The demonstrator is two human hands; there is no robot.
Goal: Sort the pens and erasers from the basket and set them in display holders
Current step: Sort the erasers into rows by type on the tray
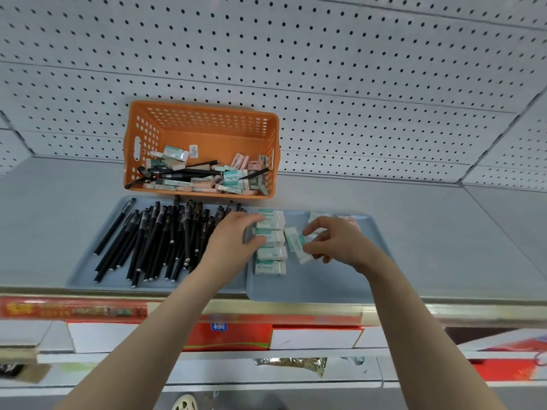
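Eraser (297,243) white, teal-sleeved (tilted): right grip (334,241) pinches it; left grip (233,235) clasps eraser row (270,253).

Bare left hand (232,236) and right hand (337,242), forearms uncovered.
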